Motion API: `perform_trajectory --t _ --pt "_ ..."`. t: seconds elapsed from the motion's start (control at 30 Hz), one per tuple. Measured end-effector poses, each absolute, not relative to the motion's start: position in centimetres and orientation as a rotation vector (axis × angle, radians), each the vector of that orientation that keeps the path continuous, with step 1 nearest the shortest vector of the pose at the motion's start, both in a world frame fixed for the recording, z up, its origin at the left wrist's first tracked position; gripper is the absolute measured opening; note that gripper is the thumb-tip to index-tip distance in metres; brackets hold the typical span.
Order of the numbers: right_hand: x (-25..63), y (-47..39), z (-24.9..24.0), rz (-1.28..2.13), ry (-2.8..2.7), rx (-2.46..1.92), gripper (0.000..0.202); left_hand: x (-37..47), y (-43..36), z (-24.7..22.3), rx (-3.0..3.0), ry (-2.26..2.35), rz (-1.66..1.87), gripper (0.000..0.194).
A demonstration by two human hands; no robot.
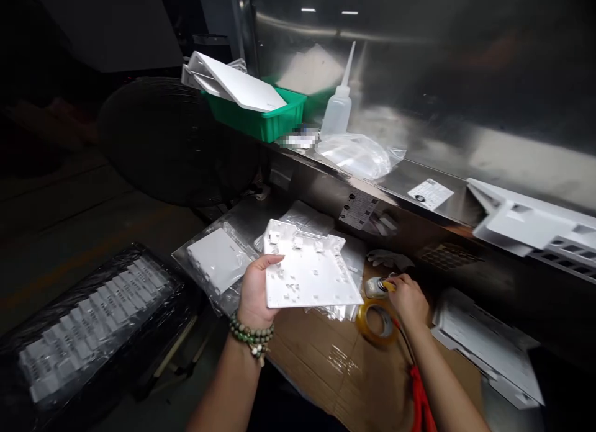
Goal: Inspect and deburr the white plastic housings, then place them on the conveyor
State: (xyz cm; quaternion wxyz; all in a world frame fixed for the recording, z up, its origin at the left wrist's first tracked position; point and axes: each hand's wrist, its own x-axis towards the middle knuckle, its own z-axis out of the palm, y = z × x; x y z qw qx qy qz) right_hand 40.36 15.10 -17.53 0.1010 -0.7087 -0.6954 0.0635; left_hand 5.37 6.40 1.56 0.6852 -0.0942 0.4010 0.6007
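My left hand (258, 290) grips the left edge of a white plastic cover (311, 274), thumb on top, tilted so its inner side with small clips and ribs faces me. My right hand (410, 301) is closed on a small yellow-handled tool (388, 286), whose kind I cannot make out. The tool's dark end meets a small clear jar (374, 287) with whitish contents. Just below lies a roll of yellow tape (377, 321) on the brown cardboard (326, 364). A red cord (420, 398) hangs beside my right forearm.
A bagged white cover (216, 258) lies behind my left hand. Bagged white parts (97, 320) stand in rows at left. On the metal shelf are a green bin (279, 118), a squeeze bottle (338, 112) and a white part (535, 224). More white panels (488, 345) lie at right.
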Motion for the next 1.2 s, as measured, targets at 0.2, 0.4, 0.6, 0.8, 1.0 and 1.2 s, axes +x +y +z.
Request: perform_trajectory --t 0.2,0.4,0.6,0.8,1.0,1.2 --pt "39.6 14.8 -17.7 0.186 -2.038 -2.129 0.012 5.7 5.6 1.7 -0.100 0.784 1.405 0.078" --pt "38.8 14.6 -14.3 0.250 -1.881 -2.039 0.022 6.5 5.2 2.4 0.024 0.723 1.475 0.093" --pt "31.3 6.8 -4.3 0.467 -1.852 -1.411 0.028 7.5 5.0 2.2 0.095 0.696 1.486 0.100" --pt "22.7 -0.7 0.7 0.522 -1.899 -0.838 0.026 9.0 4.7 2.2 0.126 0.644 1.466 0.099" --pt "22.7 -0.4 -0.4 0.500 -1.912 -0.888 0.021 9.1 4.4 1.7 0.151 0.648 1.459 0.098" --pt "21.7 -0.9 -0.3 0.482 -1.858 -0.899 0.017 9.2 4.6 1.5 0.151 0.628 1.447 0.098"
